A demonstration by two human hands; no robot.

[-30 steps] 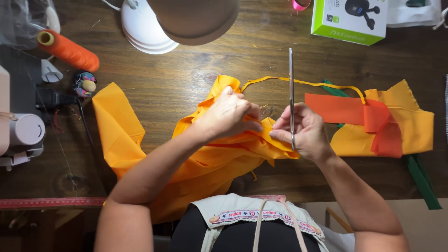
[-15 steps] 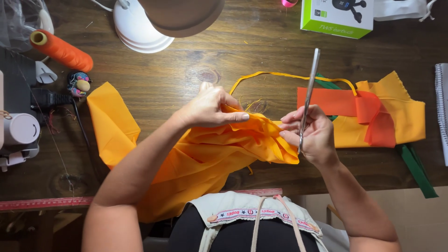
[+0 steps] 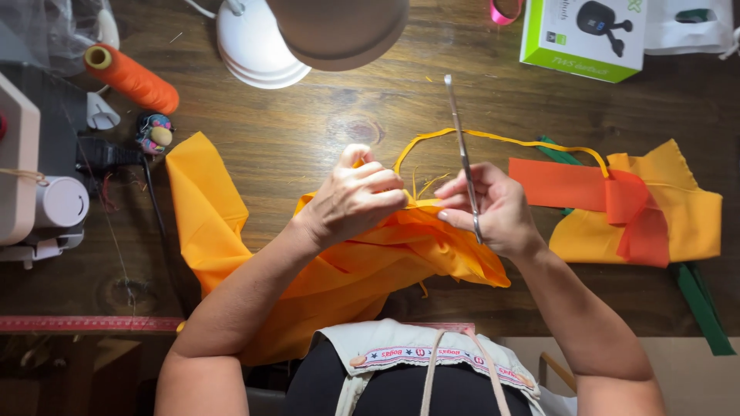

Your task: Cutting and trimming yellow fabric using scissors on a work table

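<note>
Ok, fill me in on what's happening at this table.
A person sits at a wooden table working on orange fabric. The left hand pinches a bunched edge of the fabric, and the right hand grips closed scissors with the blades pointing away from the body. A thin orange strip trails off to more folded orange and red cloth on the right. A spool of orange thread lies at the far left.

Both forearms are bare right up to the bottom edge of the view, with no sleeves, watch or bracelets showing, and the left hand (image 3: pixel 356 202) and right hand (image 3: pixel 493 209) carry no rings that can be made out. The person wears a black top (image 3: pixel 401 389) under a pale cream apron (image 3: pixel 416 356). A patterned ribbon trim runs across the apron's upper edge, and thin light straps hang down its front.
</note>
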